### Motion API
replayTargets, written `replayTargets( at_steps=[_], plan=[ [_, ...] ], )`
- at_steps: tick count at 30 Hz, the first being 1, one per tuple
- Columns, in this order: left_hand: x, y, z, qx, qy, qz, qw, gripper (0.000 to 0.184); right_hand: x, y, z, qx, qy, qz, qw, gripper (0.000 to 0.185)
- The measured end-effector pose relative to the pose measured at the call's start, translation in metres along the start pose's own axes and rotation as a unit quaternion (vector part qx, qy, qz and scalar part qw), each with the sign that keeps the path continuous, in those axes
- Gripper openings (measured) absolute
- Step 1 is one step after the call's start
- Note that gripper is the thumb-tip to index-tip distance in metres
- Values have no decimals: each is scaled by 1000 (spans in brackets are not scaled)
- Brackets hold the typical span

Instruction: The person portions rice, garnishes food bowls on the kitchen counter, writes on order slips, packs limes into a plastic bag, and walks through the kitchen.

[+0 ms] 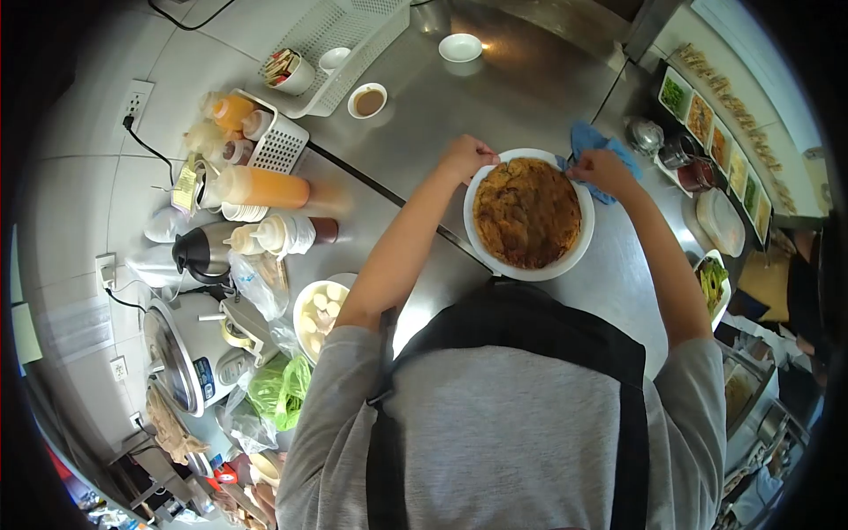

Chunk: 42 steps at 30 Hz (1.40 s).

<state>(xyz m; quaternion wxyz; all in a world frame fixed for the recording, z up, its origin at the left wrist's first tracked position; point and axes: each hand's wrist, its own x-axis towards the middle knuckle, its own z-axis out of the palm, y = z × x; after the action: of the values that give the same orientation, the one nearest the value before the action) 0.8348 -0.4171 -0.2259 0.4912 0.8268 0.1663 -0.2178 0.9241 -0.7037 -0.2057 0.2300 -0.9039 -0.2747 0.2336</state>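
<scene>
White bowl (584,238) of brown food (527,214) sits on the steel counter (411,97), between 2 hands. Left hand (465,160) — fingers narrow at the rim, can't tell if gripping. Right hand (601,170) — fingers pinched, seemingly on a blue cloth (586,138) beside the rim. Step in hand looks like rim wiping; next move calls for a steady bowl, cloth off the food.

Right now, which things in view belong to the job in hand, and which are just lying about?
Likely part of the job:
White bowl, with the left hand at its rim
Brown food inside it
Blue cloth, at the right hand

Seemingly just lying about:
Small dish of brown sauce
Orange bottle
Kettle
Green bag
</scene>
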Motion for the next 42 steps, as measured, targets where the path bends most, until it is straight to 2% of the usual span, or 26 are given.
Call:
replayTargets(
  at_steps=[2,5,11,14,17,20,21,24,27,29,32,36,42],
  plan=[
    [-7,-1,2,-15,10,0,1000,30,-32,7,10,-33,72,4,997,34],
    [-19,2,3,-8,11,-15,1000,31,-72,2,18,63,28,131,989,37],
    [-24,-8,3,-19,-21,-23,999,30,-125,-10,45,212,74,207,952,37],
    [0,-5,3,168,11,119,979,29,-98,-5,41,123,114,173,970,35],
    [13,40,9,237,42,176,954,29,-52,-7,36,71,193,106,973,38],
    [11,59,9,359,47,168,917,26,-32,-12,29,55,210,93,972,41],
    [11,59,7,343,43,145,927,25,-32,-12,28,48,212,98,971,41],
    [17,46,3,304,28,85,949,25,-56,-15,26,110,126,188,968,43],
    [11,35,0,281,28,27,959,28,-88,-11,41,185,109,211,954,43],
    [12,22,-1,255,26,-24,966,30,-105,-10,57,203,121,217,947,43],
    [-7,5,1,148,41,-60,986,33,-123,-14,76,229,146,228,935,42],
    [-31,-20,0,20,12,-68,997,34,-139,-29,86,283,179,240,911,39],
    [-74,-41,25,-210,23,-99,972,34,-153,-42,106,375,261,247,854,35]
  ],
)
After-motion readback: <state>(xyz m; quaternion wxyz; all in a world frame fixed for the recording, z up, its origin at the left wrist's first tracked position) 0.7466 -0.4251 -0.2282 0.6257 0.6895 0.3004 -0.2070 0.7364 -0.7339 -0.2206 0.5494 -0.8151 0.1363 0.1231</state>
